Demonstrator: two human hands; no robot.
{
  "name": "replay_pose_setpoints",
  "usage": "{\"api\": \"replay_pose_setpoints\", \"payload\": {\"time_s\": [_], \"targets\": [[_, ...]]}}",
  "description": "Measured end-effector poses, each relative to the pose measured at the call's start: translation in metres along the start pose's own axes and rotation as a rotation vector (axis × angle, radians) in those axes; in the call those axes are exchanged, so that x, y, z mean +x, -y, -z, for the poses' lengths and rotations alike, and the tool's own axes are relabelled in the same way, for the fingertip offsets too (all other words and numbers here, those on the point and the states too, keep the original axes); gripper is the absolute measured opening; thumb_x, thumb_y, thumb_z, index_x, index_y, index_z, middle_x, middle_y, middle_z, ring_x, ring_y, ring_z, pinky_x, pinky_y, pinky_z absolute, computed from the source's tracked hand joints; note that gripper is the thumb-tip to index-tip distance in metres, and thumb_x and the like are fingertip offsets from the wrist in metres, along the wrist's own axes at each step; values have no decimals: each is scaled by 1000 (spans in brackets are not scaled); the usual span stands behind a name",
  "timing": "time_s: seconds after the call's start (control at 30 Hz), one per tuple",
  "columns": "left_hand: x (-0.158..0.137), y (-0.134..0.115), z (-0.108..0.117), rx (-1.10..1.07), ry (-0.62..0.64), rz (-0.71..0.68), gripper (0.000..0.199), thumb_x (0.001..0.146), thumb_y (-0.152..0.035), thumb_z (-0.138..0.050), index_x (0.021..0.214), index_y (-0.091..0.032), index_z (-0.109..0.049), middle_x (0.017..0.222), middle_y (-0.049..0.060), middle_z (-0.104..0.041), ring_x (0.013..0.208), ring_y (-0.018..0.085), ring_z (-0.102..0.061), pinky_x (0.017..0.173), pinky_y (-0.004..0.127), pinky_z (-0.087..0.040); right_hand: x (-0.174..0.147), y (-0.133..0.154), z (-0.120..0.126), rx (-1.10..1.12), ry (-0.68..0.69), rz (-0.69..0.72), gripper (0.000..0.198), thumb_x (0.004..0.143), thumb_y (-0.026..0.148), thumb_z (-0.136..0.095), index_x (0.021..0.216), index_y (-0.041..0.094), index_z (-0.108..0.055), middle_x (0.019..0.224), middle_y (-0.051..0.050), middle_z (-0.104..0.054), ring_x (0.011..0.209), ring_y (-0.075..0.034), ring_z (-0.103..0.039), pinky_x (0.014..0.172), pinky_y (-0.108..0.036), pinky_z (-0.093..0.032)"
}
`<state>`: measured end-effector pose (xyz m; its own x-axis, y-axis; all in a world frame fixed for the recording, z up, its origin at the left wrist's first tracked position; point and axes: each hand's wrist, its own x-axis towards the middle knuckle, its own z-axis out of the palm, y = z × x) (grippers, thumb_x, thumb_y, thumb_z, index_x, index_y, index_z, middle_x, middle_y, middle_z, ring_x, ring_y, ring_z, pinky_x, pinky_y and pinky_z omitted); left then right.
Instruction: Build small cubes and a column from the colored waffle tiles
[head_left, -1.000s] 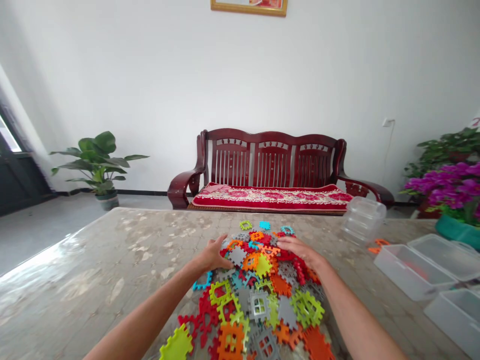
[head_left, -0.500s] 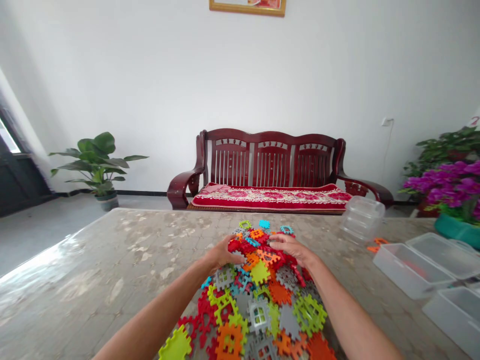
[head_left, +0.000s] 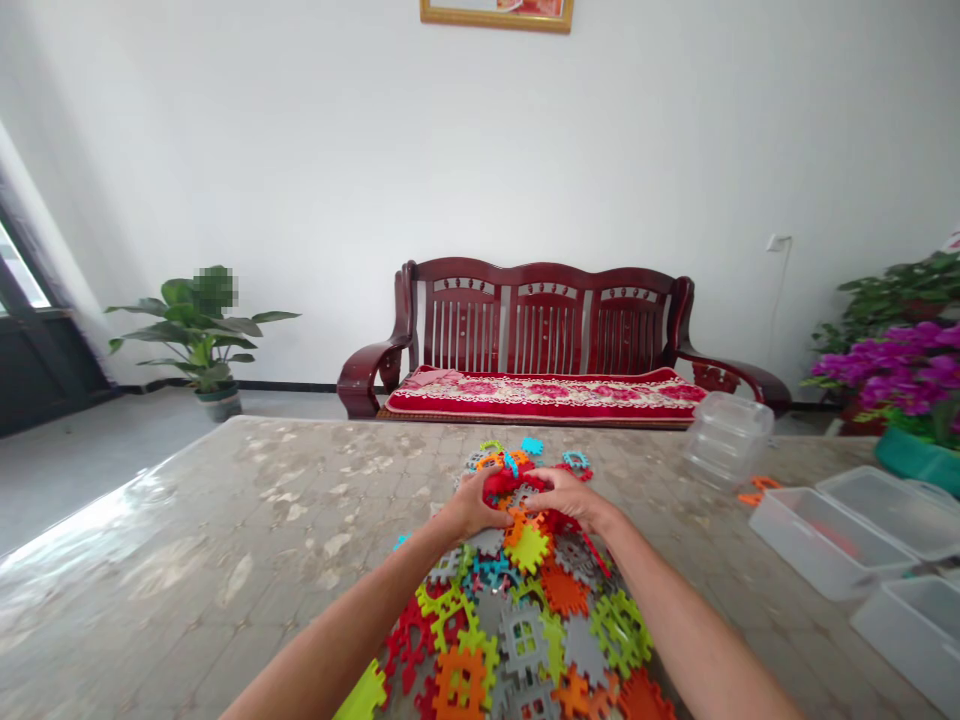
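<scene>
A heap of flat plastic interlocking building pieces in red, orange, lime green, grey and blue (head_left: 523,640) spreads over the table in front of me. At its far end, my left hand (head_left: 480,503) curls around the left side of a clump of red building pieces (head_left: 504,486). Facing it, my right hand (head_left: 566,497) has its fingers and thumb bent around the clump's right side. The clump lies between both hands, and the fingertips are partly hidden among it. A lime green gear-edged piece (head_left: 527,548) lies just nearer than the hands.
The patterned table (head_left: 285,540) extends to both sides. To the right stand an open clear plastic box (head_left: 825,540), a second clear box (head_left: 911,640), a stacked clear container (head_left: 729,440) and orange pieces (head_left: 757,488). A wooden bench (head_left: 544,330) stands beyond the table.
My hands have come closer together around the red pieces, the left one moving rightward. A blue piece between them now stands more upright.
</scene>
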<state>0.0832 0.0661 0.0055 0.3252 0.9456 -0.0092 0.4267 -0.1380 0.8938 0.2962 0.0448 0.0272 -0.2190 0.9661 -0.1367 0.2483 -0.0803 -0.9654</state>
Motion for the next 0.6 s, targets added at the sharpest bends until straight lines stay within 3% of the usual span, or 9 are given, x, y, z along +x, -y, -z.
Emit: {"api": "replay_pose_setpoints", "payload": {"time_s": [0.23, 0.4, 0.5, 0.6], "targets": [[2, -15, 4, 61, -106, -152, 82, 57, -23, -84, 134, -20, -55, 130, 11, -55, 125, 29, -48, 110, 43, -37, -4, 9, -2, 120, -41, 19, 66, 58, 40, -82, 118, 19, -66, 100, -5, -74, 93, -27, -69, 86, -41, -54], [0, -34, 6, 87, -155, -357, 71, 63, -23, -81, 130, -22, -58, 137, 11, -49, 133, 28, -43, 115, 44, -33, -7, 28, -1, 137, -64, 201, 56, 62, 35, -79, 116, 22, -67, 115, -6, -71, 103, -27, -66, 90, -40, -52], [-10, -42, 8, 165, -170, -455, 65, 66, -16, -77, 128, -23, -60, 145, 12, -41, 139, 29, -36, 116, 44, -30, -9, 34, 3, 107, -86, 300, 46, 64, 29, -74, 109, 22, -70, 110, -4, -72, 102, -25, -65, 93, -39, -51], [-22, -40, 12, 214, -135, -539, 52, 73, -17, -72, 124, -25, -63, 143, 11, -42, 138, 27, -37, 114, 44, -33, -15, 35, 8, 96, -72, 343, 41, 64, 22, -68, 104, 23, -72, 109, -3, -73, 105, -24, -64, 97, -40, -48]]}}
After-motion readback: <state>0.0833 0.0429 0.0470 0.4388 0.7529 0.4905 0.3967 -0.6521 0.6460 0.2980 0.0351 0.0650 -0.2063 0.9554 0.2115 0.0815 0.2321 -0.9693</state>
